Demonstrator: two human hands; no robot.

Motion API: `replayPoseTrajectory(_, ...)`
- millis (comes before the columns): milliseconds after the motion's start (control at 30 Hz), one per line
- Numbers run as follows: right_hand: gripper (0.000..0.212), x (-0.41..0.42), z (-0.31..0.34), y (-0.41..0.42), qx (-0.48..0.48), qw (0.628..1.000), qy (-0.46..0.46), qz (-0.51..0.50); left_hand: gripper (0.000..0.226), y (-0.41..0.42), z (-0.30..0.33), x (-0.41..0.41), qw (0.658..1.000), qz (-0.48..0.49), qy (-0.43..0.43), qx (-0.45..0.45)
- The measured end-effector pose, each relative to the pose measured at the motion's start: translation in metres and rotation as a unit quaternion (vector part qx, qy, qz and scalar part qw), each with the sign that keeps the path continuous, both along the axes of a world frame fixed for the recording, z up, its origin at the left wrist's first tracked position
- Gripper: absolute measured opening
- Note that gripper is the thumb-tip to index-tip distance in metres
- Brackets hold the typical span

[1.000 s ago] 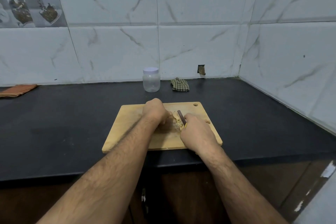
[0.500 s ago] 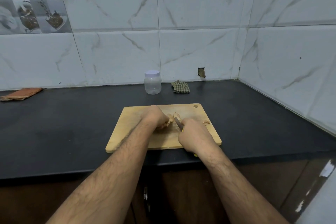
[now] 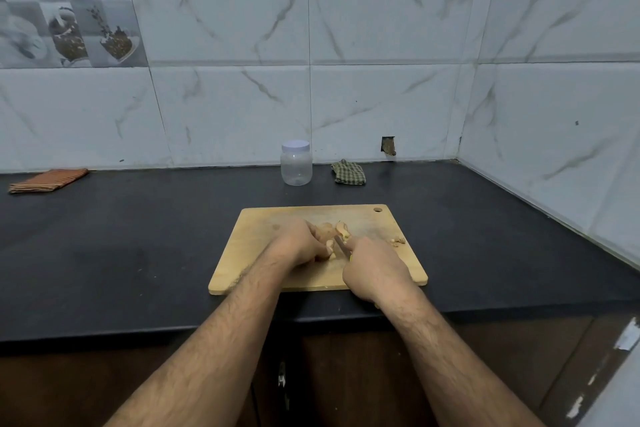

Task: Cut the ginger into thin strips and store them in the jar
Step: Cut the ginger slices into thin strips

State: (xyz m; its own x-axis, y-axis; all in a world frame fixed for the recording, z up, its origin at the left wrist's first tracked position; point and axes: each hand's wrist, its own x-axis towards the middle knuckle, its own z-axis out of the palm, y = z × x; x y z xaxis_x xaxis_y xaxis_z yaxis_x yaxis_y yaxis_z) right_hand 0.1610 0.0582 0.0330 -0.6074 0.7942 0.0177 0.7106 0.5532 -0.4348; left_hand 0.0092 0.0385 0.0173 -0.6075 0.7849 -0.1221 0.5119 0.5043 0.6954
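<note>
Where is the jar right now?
In the head view, the jar stands at the back of the black counter against the tiled wall, lid on, behind the cutting board and just left of the checked cloth.

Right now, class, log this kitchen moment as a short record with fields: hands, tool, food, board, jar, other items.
left hand: holds the ginger down on the board
right hand: grips the knife, blade at the ginger
cutting board: wooden, on the dark counter
jar: lid on, by the wall, looks empty
other items: checked cloth right of the jar; orange cloth far left
</note>
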Motion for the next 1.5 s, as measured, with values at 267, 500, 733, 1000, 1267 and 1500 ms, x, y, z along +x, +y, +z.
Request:
replayPoseTrajectory(267, 0.056, -0.004, 0.000, 0.000, 0.007, 1.000, -0.015, 0.008, 0.012, -0.002, -0.007, 0.003, 0.998, -0.006, 0.053, 0.014)
replayPoseTrajectory(500, 0.055, -0.006, 0.001, -0.001, 0.007, 1.000, -0.027, 0.008, 0.016, -0.003, -0.008, 0.008, 0.998, -0.002, 0.055, 0.019)
replayPoseTrajectory(733, 0.048, -0.004, -0.002, -0.004, 0.022, 0.999, -0.023, -0.001, 0.030, -0.006, -0.007, 0.010, 0.997, -0.010, 0.081, 0.016)
replayPoseTrajectory(1000, 0.040, -0.010, -0.008, -0.006, 0.023, 0.999, -0.024, -0.003, 0.034, -0.007, -0.005, 0.011, 0.994, -0.034, 0.103, 0.001)
replayPoseTrajectory(1267, 0.033, -0.013, -0.005, -0.010, 0.039, 0.998, -0.044, 0.006, 0.029, -0.007, -0.003, 0.011, 0.992, -0.049, 0.118, -0.010)
replayPoseTrajectory(1500, 0.040, -0.007, -0.003, -0.021, 0.058, 0.996, -0.060, 0.006, 0.023, -0.004, -0.007, 0.009, 0.992, -0.051, 0.115, -0.011)
